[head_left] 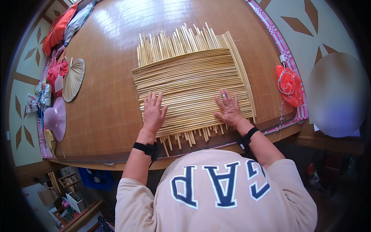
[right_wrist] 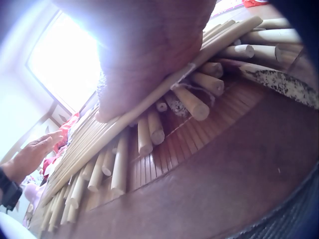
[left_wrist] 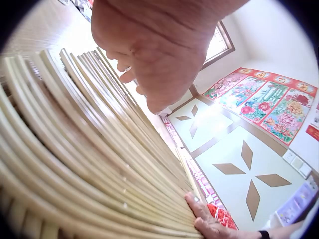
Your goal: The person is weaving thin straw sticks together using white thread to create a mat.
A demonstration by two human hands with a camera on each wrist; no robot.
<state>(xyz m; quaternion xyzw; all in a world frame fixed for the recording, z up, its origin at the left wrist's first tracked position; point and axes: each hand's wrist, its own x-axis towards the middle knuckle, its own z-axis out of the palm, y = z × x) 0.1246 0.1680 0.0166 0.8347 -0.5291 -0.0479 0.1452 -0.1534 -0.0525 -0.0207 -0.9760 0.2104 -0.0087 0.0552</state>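
Observation:
Pale round sticks [head_left: 193, 91] lie side by side crosswise, forming a flat layer in the head view. More sticks [head_left: 181, 44] run lengthwise beneath it, their ends poking out at the far and near edges. My left hand [head_left: 154, 112] rests on the layer's near left part, fingers straight and pointing away from me. On the near right part lies my right hand [head_left: 229, 108], fingers spread, a ring on one of them. In the right wrist view, white string [right_wrist: 194, 82] loops around a stick near the cut ends [right_wrist: 197, 109].
A brown slatted mat [head_left: 108, 96] covers the platform. To the left lie a woven fan [head_left: 74, 79], a pink hat [head_left: 58, 118] and red cloth [head_left: 62, 29]. A red plastic bag [head_left: 290, 87] with a white cable sits at the right edge.

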